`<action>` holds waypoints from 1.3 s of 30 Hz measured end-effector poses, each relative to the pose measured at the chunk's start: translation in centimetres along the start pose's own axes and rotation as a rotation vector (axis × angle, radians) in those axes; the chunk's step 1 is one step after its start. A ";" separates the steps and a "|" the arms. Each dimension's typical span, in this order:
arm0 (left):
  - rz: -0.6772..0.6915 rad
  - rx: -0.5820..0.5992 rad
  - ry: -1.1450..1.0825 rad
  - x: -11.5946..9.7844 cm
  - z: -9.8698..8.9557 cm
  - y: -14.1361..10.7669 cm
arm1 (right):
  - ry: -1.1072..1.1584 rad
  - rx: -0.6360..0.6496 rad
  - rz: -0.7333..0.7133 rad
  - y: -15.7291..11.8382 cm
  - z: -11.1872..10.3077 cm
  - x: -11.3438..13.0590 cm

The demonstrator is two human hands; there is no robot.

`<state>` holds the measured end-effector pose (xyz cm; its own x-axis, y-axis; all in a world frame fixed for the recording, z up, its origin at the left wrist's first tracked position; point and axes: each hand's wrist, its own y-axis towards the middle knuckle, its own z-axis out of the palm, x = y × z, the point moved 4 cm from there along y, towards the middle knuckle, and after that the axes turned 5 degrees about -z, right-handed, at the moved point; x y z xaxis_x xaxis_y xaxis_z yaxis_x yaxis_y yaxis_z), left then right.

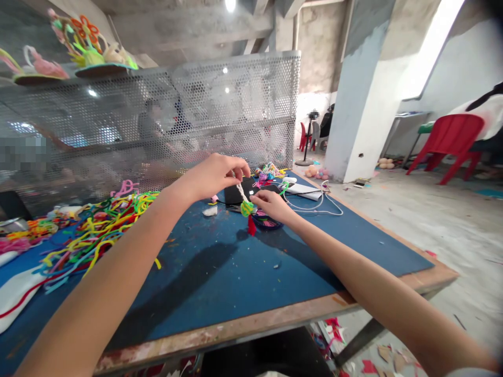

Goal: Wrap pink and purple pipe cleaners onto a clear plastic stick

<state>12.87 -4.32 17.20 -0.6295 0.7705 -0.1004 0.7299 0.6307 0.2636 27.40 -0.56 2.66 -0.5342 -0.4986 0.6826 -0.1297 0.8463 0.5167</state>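
Note:
A small hanging ornament dangles above the table: a white braided cord [242, 191], a yellow-green ball [247, 209] and a red tassel [252, 226]. My left hand [230, 170] pinches the upper end of the cord, fingers curled over. Closed fingertips of my right hand [272, 204] meet the ball's right side; their exact grip is partly hidden. Just behind and below lies a dark round dish [269, 226] with pink pieces inside. A black device [234, 196] lies behind the hands.
Colourful pipe cleaners [98, 225] pile up on the left of the blue tabletop [220, 293]. A white cable [332, 209] and more coloured yarn [271, 172] lie at the back right. A perforated metal screen [236, 115] borders the far side. A red chair [451, 139] stands right.

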 end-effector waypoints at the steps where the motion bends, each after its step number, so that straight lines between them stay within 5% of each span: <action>1: -0.006 -0.026 -0.034 0.0 -0.1 0.0 | 0.009 0.001 0.003 0.0 0.0 -0.1; 8: -0.008 -0.140 -0.101 -0.3 -0.5 -0.3 | 0.211 0.015 -0.102 -0.2 -0.4 1.5; 14: -0.018 -0.152 0.017 0.1 0.1 -0.3 | 0.463 0.256 -0.240 -1.5 1.0 4.6; 19: 0.002 -0.239 -0.034 1.4 1.1 -0.5 | 0.381 0.124 -0.265 -1.4 1.1 4.7; 25: -0.129 -0.528 -0.298 4.9 4.0 -3.4 | 0.598 -0.024 0.108 -1.3 1.2 3.5; 32: -0.434 -0.350 -1.231 7.9 12.6 -7.4 | 1.085 0.092 0.301 -1.8 3.6 2.9; 39: -0.376 -0.138 -1.589 4.9 14.8 -7.5 | 1.107 0.167 0.275 -2.4 4.5 3.0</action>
<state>8.21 -3.88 0.55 0.1976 -0.0442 -0.9793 0.5249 0.8485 0.0676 22.36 -3.30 1.18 0.4536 -0.1147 0.8838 -0.2759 0.9249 0.2616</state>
